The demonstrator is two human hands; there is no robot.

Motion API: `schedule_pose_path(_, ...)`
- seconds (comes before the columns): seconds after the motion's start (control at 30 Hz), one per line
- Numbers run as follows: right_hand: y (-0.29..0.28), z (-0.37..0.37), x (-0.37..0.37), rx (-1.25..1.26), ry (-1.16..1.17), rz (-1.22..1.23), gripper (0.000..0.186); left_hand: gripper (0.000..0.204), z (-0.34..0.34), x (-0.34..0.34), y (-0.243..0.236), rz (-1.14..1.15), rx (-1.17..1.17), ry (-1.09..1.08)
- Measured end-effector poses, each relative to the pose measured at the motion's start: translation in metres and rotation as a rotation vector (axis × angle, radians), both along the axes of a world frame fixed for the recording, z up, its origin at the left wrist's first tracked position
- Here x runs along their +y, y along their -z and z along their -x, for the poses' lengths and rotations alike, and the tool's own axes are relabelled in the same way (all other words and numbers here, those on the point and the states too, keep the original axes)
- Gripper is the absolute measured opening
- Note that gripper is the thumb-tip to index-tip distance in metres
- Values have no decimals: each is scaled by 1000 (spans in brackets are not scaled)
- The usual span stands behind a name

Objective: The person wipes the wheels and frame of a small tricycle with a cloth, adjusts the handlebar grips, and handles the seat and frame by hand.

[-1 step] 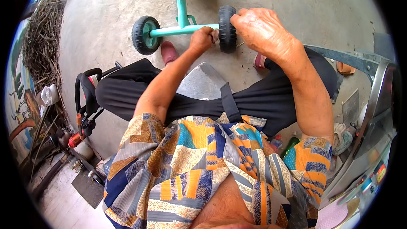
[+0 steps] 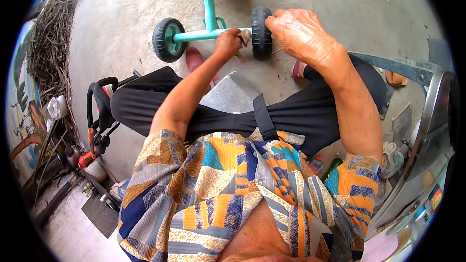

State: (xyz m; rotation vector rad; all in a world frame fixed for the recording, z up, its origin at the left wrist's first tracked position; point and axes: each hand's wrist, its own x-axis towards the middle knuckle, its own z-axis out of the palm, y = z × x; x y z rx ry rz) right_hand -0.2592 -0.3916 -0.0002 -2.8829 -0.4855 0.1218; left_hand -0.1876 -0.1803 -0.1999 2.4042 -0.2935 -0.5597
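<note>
A teal tricycle frame (image 2: 208, 9) has black tyres at both ends of its crossbar. My left hand (image 2: 229, 41) is closed around a small brownish object (image 2: 244, 38) at the crossbar, just inside the right wheel (image 2: 261, 34); I cannot make out what it is. My right hand (image 2: 296, 31) has its fingers curled against the outer side of that wheel, near the top, and what they pinch is hidden. The left wheel (image 2: 166, 39) stands at the other end of the bar, beside a pink shoe (image 2: 194, 58).
My knees spread over the concrete floor (image 2: 340, 0) around a grey seat (image 2: 225, 94). A dry twig pile (image 2: 53, 48) lines the left wall, above metal equipment (image 2: 90, 157). A metal frame (image 2: 403, 65) and clutter are at my right, with a green bottle (image 2: 334, 165).
My left hand has shifted slightly left and up along the crossbar. The tricycle sits a few pixels further right in the picture; my right hand looks almost unchanged.
</note>
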Motion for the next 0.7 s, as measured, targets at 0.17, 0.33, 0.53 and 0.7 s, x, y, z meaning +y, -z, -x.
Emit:
schedule_pose_path(0.17,-3,-9,14,112,-47,37,9,25,-20,15,-99,290,454,-252)
schedule_pose_path(0.33,16,-24,42,233,43,-162,20,18,-3,23,-145,733,605,-440)
schedule_pose_path(0.53,52,-35,61,266,181,-683,25,19,12,29,-150,985,623,-444)
schedule_pose_path(0.7,48,-38,59,456,512,-963,15,12,10,57,-156,948,528,-578)
